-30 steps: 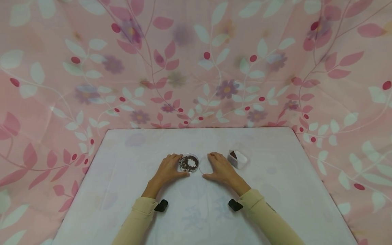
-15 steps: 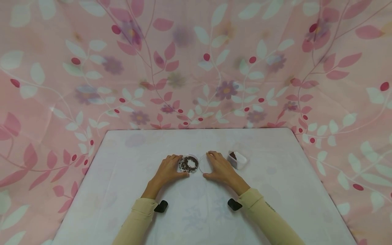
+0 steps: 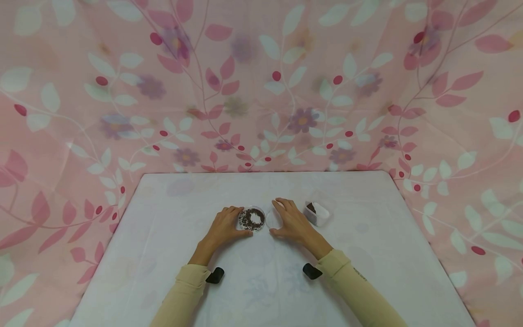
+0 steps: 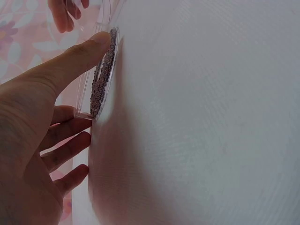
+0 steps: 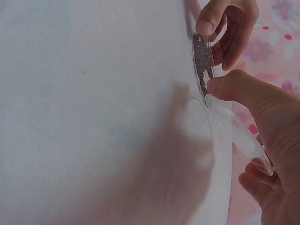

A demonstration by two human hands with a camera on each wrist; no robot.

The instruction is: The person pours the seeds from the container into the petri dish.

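My left hand (image 3: 224,225) holds a clear round petri dish (image 3: 247,223) by its rim, thumb at the near side and fingers at the far side. Dark brown granules with a white patch in the middle fill the dish; the left wrist view shows them as a dark layer (image 4: 102,84) from the side. Just right of the dish, my right hand (image 3: 295,224) grips a clear round lid (image 3: 272,220) between thumb and fingers. In the right wrist view the lid (image 5: 234,124) leans at a slant, its far edge raised off the white cloth, the thumb overlapping the dish's edge.
A clear plastic box (image 3: 319,220) with something dark brown and white inside stands just right of my right hand. The white-clothed table (image 3: 204,190) ends at a pink floral curtain (image 3: 253,91). Black wrist cameras (image 3: 215,274) hang at both cuffs.
The right hand's fingers have risen and shifted slightly left, and the lid has gone from flat to tilted, looking narrower. The left hand and dish have stayed put.
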